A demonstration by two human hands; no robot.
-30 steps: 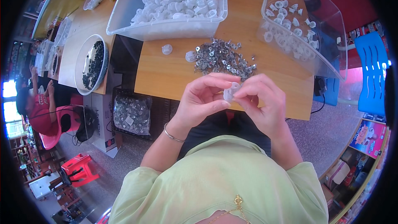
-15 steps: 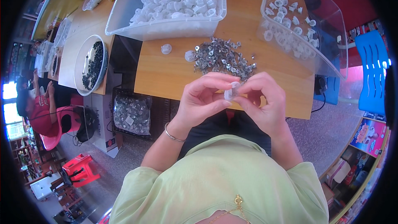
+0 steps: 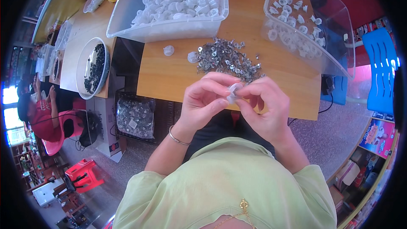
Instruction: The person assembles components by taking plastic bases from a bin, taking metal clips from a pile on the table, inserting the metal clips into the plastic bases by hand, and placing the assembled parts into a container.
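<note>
Over the table's near edge, a small round white plastic part (image 3: 232,94) sits between my two hands. My left hand (image 3: 206,98) pinches it from the left with thumb and forefinger. From the right, my right hand (image 3: 265,104) closes thumb and forefinger on it; whether those fingertips also hold a metal piece is hidden. Just beyond my hands lies a loose pile of small silvery metal pieces (image 3: 224,57). Two more white plastic parts rest at the pile's left, one touching it and a single one (image 3: 168,50) farther off.
A clear bin (image 3: 169,32) heaped with white parts stands at the back left of the wooden table (image 3: 163,78). Another clear bin (image 3: 335,57) at the right holds fewer. Left are a round tray (image 3: 79,70) of black pieces and a bag (image 3: 135,118) of metal pieces. A person sits far left.
The white part has tilted between my fingers and shifted slightly left. My right fingers have come closer over it, and both hands have moved a little left.
</note>
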